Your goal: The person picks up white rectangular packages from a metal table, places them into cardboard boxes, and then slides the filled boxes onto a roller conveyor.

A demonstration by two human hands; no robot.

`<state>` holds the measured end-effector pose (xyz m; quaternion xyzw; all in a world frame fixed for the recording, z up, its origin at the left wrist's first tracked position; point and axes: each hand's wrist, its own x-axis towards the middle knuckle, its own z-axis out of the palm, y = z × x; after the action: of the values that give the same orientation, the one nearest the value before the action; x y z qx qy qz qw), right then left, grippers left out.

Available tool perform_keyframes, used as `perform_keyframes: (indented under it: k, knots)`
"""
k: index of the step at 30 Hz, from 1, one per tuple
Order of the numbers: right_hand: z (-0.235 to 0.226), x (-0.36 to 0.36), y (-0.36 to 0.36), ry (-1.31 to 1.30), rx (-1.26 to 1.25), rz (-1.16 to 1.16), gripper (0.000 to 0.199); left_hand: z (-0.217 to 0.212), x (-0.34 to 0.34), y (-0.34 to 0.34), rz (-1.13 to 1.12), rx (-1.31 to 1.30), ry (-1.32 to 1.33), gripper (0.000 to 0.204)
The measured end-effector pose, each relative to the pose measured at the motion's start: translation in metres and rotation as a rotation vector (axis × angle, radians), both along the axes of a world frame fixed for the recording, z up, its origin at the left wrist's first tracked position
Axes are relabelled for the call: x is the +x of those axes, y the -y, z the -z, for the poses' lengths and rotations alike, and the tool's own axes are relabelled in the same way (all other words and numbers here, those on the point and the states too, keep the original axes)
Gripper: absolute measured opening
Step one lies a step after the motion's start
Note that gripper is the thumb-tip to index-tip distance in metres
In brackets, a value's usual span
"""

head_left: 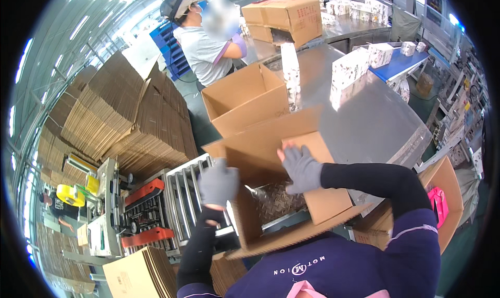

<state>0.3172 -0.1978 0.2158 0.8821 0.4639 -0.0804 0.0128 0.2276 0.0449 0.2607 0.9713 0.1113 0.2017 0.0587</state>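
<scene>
An open brown cardboard box (263,142) stands in front of my body, its flaps spread outward. Through its open middle shows a patterned metal plate (278,200). My left hand (219,183), in a grey glove, is closed at the box's left edge, slightly blurred. Against the inner face of the right flap (328,194) lies my right hand (302,168), fingers stretched out and bare at the tips. Just beyond stands a second open cardboard box (245,97).
A steel table (370,121) holds white patterned cartons (350,69). A roller conveyor (187,194) and tall stacks of flattened cardboard (120,110) lie left. A co-worker (203,53) stands at the far side near a large carton (284,17). A box with pink material (438,207) stands right.
</scene>
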Motion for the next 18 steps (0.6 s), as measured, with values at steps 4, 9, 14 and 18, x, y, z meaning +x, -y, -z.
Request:
perform_keyframes:
  k: [4,9,14,18]
  knots:
    - [0.075,0.013,0.034,0.124,-0.223,-0.135,0.110,0.028,0.033,0.087,0.302,0.187,0.071,0.044]
    - [-0.002,-0.021,0.078,-0.798,-0.166,-0.192,0.104,0.120,0.054,0.078,0.239,0.262,-0.270,0.037]
    - [-0.032,-0.024,0.101,-0.801,-0.210,-0.299,0.074,0.062,0.102,0.107,0.616,0.159,-0.629,0.024]
    - [0.029,0.033,0.089,-0.232,0.102,0.062,0.045,-0.029,0.145,0.114,0.604,0.163,0.271,0.025]
